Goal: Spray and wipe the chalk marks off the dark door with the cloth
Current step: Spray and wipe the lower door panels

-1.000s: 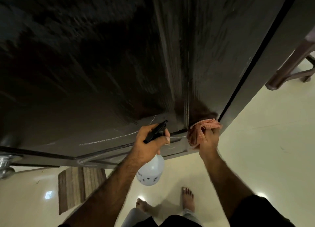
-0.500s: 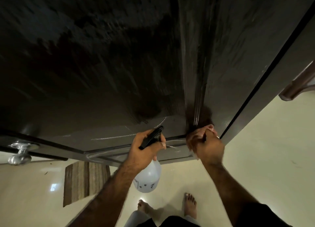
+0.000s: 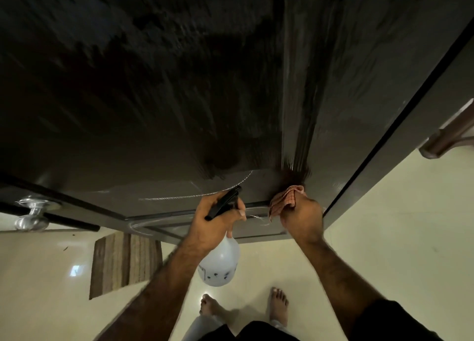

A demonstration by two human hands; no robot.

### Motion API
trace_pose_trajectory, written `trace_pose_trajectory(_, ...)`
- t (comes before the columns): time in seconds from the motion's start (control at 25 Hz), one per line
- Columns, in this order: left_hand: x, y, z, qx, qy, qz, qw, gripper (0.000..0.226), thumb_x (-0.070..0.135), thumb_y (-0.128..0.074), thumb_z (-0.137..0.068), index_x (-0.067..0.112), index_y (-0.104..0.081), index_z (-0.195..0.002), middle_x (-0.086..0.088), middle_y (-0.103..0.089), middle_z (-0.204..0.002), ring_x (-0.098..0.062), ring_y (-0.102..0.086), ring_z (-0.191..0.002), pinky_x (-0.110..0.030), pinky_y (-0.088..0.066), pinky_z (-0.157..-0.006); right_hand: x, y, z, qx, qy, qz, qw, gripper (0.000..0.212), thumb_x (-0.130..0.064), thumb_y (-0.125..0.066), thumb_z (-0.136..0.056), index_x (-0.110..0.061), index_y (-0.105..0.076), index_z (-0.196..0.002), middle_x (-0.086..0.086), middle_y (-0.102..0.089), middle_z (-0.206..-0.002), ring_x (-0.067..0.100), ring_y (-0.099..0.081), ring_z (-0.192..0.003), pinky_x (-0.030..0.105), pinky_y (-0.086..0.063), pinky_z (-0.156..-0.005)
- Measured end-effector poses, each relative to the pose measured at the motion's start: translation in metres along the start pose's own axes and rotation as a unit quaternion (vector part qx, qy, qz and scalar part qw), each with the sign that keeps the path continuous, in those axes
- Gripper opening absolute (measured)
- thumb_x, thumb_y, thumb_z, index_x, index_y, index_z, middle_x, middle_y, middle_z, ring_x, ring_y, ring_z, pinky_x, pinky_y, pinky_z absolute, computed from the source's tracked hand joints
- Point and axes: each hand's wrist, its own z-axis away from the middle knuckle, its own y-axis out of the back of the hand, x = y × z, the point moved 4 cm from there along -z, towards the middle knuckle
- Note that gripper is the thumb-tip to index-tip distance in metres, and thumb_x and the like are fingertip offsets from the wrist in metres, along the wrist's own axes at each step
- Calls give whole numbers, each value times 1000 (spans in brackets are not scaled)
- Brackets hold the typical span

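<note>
Your left hand (image 3: 213, 222) grips the translucent spray bottle (image 3: 220, 261) by its black trigger head; what it contains can't be told. Your right hand (image 3: 301, 216) clutches the checked cloth (image 3: 284, 202) against the dark door (image 3: 166, 97), right of the chalk marks (image 3: 189, 196). Half a second ago your fingers hid the cloth; now it bunches out above them.

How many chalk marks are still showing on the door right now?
2 that I can make out: a long curved chalk line on the door left of the spray bottle, and fainter scribbles between the hands. Others may be hidden behind the hands or lost in blur.
</note>
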Motion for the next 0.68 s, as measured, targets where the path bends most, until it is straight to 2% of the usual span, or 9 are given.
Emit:
trace_pose_trajectory(0.08, 0, 7, 3, 9, 7, -2, 1000, 7, 7, -71, -90, 0, -73, -89, -11, -75, -83, -28, -60, -61, -29, -50, -52, -28, 17, -11, 30, -2, -81, 996, 8, -19, -72, -96, -20, -72, -88, 0, -74, -80, 21, -70, -66, 39, -65, -69)
trace_pose_trajectory(0.16, -1, 18, 4, 34, 18, -6, 999, 5, -2, -71, -94, 2, -74, -90, -8, -76, -86, -20, -67, -65, -31, -53, -56, -73, 48, -14, 118, 104, -168, 973, 2, -16, -74, -96, -16, -75, -94, -5, -74, -86, 13, -71, -72, 27, -64, -74)
trace_pose_trajectory(0.2, -2, 23, 4, 45, 23, -1, 999, 4, -2, -72, -93, 1, -74, -91, -8, -76, -87, -13, -67, -63, -33, -53, -58, -86, 53, -13, 148, 159, -174, 960, 4, -18, -73, -98, -14, -75, -97, -4, -74, -89, 12, -70, -75, 23, -62, -76)
trace_pose_trajectory(0.28, -3, 32, 5, 44, 18, 8, 999, 7, 7, -74, -88, 1, -73, -91, -12, -75, -86, -11, -64, -61, -35, -52, -58, -78, 37, -12, 147, 218, -81, 961, 10, -25, -75, -100, -15, -76, -103, 1, -76, -92, 16, -69, -74, 28, -60, -72)
trace_pose_trajectory(0.4, 2, 37, 11, 43, 11, 11, 999, 16, 16, -71, -83, 2, -74, -91, -12, -75, -85, -19, -64, -65, -33, -50, -53, -29, -12, 5, -25, 48, 31, 998, 12, -27, -68, -99, -21, -78, -103, 5, -78, -93, 29, -74, -78, 34, -60, -73)
trace_pose_trajectory(0.44, 2, 36, 12, 42, 14, 19, 999, 17, 16, -70, -83, 1, -74, -91, -12, -76, -84, -22, -65, -67, -31, -50, -52, -30, -12, 6, -31, 8, 31, 999, 18, -25, -63, -97, -16, -78, -94, 8, -77, -86, 33, -74, -75, 35, -60, -72)
trace_pose_trajectory(0.52, 0, 37, 12, 43, 23, 29, 998, 16, 16, -70, -83, 2, -74, -90, -11, -76, -84, -28, -68, -73, -29, -50, -51, -52, -6, -4, 10, 26, -5, 1000, 19, -19, -65, -97, -10, -75, -84, 9, -74, -74, 30, -72, -63, 38, -63, -65)
trace_pose_trajectory(0.6, -5, 41, 13, 56, 24, 28, 998, 15, 17, -72, -83, 5, -75, -91, -11, -77, -89, -41, -70, -80, -32, -52, -52, -95, 22, -10, 84, 86, -100, 988, 10, -15, -74, -95, -9, -77, -89, 2, -75, -79, 14, -71, -66, 27, -62, -68)
trace_pose_trajectory(0.68, -9, 49, 15, 71, 27, 22, 997, 14, 16, -73, -85, 6, -76, -94, -13, -77, -93, -50, -66, -83, -32, -52, -53, -120, 43, -12, 164, 174, -144, 960, 8, -13, -74, -96, -7, -77, -95, 1, -75, -86, 8, -67, -73, 19, -58, -75)
